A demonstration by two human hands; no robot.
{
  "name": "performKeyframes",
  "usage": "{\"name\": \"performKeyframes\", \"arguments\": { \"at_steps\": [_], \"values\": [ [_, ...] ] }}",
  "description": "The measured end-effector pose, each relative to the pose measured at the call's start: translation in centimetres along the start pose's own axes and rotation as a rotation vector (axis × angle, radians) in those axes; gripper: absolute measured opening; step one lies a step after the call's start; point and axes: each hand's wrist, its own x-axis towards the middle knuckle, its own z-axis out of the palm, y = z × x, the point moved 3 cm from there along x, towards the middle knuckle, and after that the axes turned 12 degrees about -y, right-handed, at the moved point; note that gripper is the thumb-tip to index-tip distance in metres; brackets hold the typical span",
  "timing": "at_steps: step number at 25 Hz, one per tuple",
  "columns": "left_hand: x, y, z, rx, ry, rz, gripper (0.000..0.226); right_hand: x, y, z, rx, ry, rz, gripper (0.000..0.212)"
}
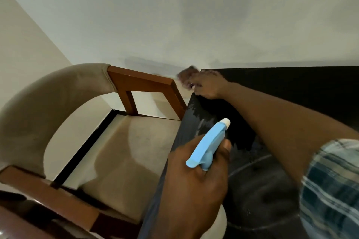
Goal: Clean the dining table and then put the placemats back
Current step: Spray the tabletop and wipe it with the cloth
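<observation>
The dark glossy dining table [291, 91] fills the right side, its left corner near the white wall. My right hand [206, 85] reaches across to that far corner and grips a brownish cloth [187, 75], blurred with motion, at the table's edge. Closer to me, my left hand [194, 180] holds a light blue spray bottle [208, 145] by its neck, its white nozzle pointing up and away over the table's left edge. Wet streaks show on the surface near the nozzle. No placemats are in view.
A beige upholstered chair [124, 153] with wooden arms [143, 81] stands tight against the table's left edge. The white wall [174, 15] runs behind the table. A pale floor with a dark skirting strip shows beyond the chair.
</observation>
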Motion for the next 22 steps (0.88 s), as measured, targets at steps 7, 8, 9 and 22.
{"name": "performKeyframes", "arguments": {
  "at_steps": [7,8,9,22],
  "values": [
    [-0.9,-0.3,0.0,-0.008,0.033,0.014,0.053,-0.9,2.1,0.7,0.111,0.183,0.433,0.066],
    [-1.0,-0.4,0.0,-0.026,0.036,-0.007,0.050,-1.5,3.3,0.6,0.124,0.201,0.500,0.067],
    [-1.2,-0.2,-0.1,-0.046,0.037,-0.024,0.042,-2.6,4.3,0.4,0.132,0.193,0.538,0.066],
    [-1.7,0.3,-1.6,-0.127,0.048,-0.018,0.033,-30.2,3.9,3.2,-0.012,-0.042,-0.008,0.048]
  ]
}}
